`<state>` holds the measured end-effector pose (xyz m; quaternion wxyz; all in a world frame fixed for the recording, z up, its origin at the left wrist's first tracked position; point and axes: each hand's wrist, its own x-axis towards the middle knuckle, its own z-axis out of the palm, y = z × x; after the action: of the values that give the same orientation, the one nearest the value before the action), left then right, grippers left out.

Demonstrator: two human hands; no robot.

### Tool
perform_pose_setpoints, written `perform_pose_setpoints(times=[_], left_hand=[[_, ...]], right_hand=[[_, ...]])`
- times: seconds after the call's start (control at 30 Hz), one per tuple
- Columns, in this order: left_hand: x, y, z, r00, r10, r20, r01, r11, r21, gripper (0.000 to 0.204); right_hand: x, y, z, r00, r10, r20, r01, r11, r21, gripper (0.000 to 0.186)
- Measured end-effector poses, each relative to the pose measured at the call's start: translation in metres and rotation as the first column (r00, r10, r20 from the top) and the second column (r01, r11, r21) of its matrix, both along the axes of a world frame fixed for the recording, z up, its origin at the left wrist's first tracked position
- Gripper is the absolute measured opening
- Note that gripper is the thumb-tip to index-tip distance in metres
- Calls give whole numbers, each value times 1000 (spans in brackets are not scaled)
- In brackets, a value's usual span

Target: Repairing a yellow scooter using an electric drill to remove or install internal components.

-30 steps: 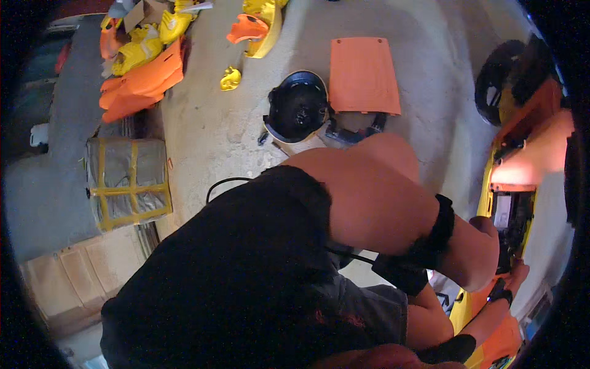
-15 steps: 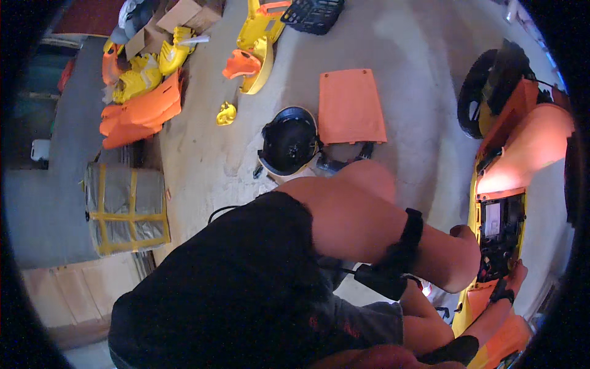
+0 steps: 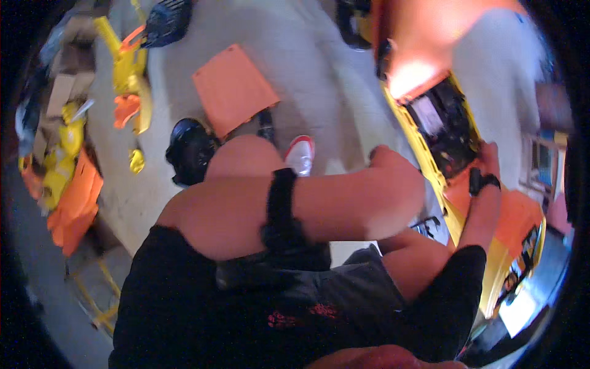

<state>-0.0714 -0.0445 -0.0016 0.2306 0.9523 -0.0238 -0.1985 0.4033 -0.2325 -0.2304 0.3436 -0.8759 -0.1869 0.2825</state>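
Observation:
On my right stands a yellow and orange vehicle, apparently a scooter point(image 3: 402, 120). An open compartment point(image 3: 452, 157) in its body shows dark parts and a pale label. My left hand point(image 3: 396, 178) is beside the yellow rim of this compartment, on its near left side. It is blurred, and its fingers are turned out of sight. My right hand point(image 3: 490, 157) rests at the compartment's lower right edge, below a black wristband. Its fingertips are hidden, so I cannot tell whether it grips anything.
An orange panel point(image 3: 236, 89) lies on the floor ahead, beside a dark bucket-like container point(image 3: 192, 150). Yellow and orange body parts point(image 3: 132, 67) and a black crate point(image 3: 167, 23) lie farther left. More orange panels point(image 3: 77, 203) are at the far left.
My view has swung to the right, so the floor items sit farther left and the vehicle nearer the middle. Both hands remain by the open compartment.

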Motion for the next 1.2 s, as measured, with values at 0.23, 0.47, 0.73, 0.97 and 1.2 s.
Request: perform_pose_setpoints(times=[0.23, 0.47, 0.73, 0.97, 1.2], left_hand=[[8, -1, 9, 984, 27, 174, -7, 994, -113, 21], [4, 4, 1, 968, 88, 235, -76, 995, -60, 19], [2, 3, 2, 963, 58, 264, -52, 998, -28, 19], [2, 1, 1, 971, 49, 235, -48, 999, -11, 19], [5, -3, 2, 975, 50, 218, -50, 999, -3, 22]], right_hand=[[83, -70, 11, 675, 351, 649, 150, 796, -586, 34], [45, -33, 11, 707, 321, 630, 78, 850, -521, 27], [19, -26, 38, 728, 357, 585, 30, 836, -548, 22], [19, -32, 37, 804, 284, 523, 0, 879, -477, 20], [16, -25, 23, 779, 282, 560, 24, 879, -476, 19]])
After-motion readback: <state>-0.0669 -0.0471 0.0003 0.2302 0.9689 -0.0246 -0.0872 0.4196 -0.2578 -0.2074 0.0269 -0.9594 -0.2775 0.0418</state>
